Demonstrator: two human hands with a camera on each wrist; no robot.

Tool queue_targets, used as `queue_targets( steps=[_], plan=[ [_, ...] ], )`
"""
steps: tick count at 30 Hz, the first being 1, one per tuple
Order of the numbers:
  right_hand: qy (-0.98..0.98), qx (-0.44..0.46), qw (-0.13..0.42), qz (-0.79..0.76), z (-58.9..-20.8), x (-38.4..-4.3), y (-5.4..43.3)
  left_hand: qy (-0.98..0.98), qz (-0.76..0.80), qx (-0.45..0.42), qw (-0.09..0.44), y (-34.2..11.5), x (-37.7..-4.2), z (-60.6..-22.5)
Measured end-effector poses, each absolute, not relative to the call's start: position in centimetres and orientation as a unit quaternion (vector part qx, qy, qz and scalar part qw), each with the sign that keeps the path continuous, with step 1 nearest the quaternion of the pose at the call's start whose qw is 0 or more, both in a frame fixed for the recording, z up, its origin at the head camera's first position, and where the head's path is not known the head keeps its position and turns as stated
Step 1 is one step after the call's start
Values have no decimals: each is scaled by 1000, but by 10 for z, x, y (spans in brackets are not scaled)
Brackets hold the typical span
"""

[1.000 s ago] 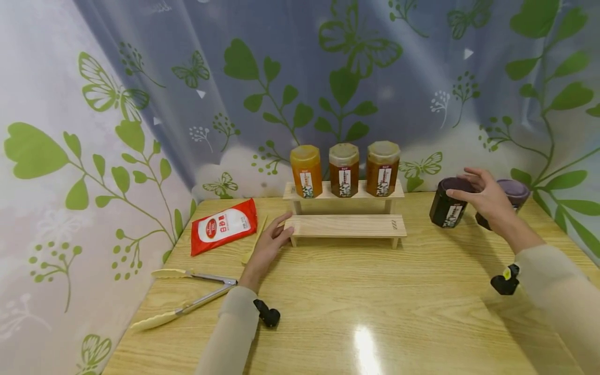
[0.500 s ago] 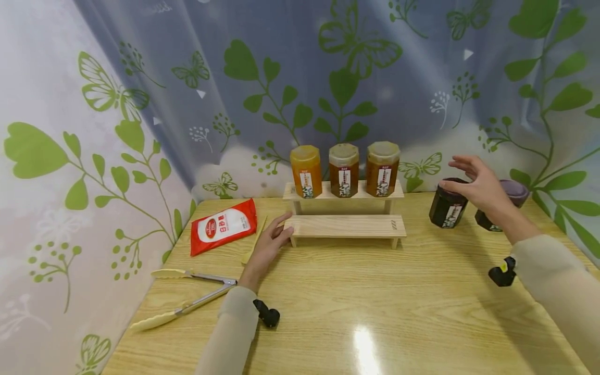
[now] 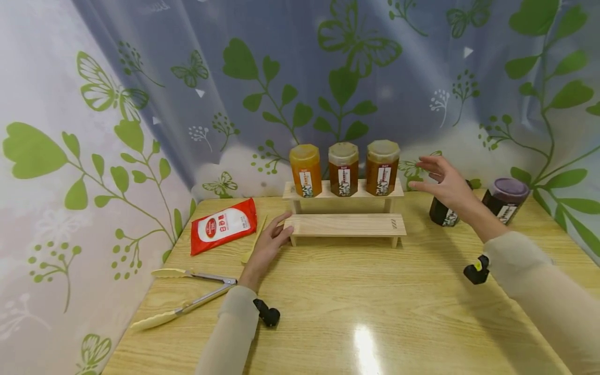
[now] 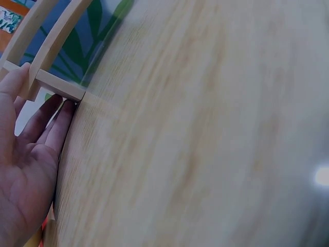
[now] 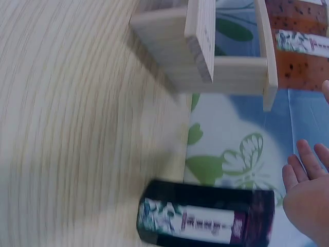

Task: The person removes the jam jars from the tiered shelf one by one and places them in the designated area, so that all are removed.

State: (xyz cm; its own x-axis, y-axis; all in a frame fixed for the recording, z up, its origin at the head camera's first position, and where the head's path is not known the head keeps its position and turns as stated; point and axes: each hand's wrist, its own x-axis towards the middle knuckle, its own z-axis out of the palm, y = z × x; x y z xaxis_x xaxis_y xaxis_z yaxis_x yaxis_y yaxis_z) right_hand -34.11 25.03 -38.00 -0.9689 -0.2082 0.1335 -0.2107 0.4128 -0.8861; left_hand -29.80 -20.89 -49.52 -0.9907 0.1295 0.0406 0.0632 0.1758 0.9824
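Note:
A two-step wooden rack (image 3: 344,224) stands at the back of the table, with three honey jars on its upper step: a yellow one (image 3: 305,171), an amber one (image 3: 344,170) and a darker amber one (image 3: 382,169). My left hand (image 3: 264,250) touches the left end of the lower step, its thumb at the step's edge and its fingertips by the leg in the left wrist view. My right hand (image 3: 450,190) is raised, fingers apart and holding nothing, partly hiding a dark jar (image 5: 198,213). Right of that is another dark jar with a purple lid (image 3: 506,200).
A red and white packet (image 3: 224,226) lies left of the rack, beside a thin yellow utensil (image 3: 255,242) partly behind my left hand. Spread tongs (image 3: 201,299) with cream tips lie nearer the front left. A patterned curtain (image 3: 281,78) hangs behind the table.
My right hand has moved left from above the two dark jars towards the rack, uncovering the purple-lidded jar. The jars and my left hand have stayed in place.

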Motion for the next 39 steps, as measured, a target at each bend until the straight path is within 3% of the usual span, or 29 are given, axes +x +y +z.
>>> queue_targets(
  steps=[15,22,39],
  plan=[
    [-815,138,-25,562,-380,-345,198,763,643,63,27,-207,-298,-493],
    [-804,113,-11,583,-381,-347,177,761,645,69,27,-208,-298,-494],
    [-817,78,5,571,-382,-351,164,763,643,61,26,-209,-297,-494]
  ],
)
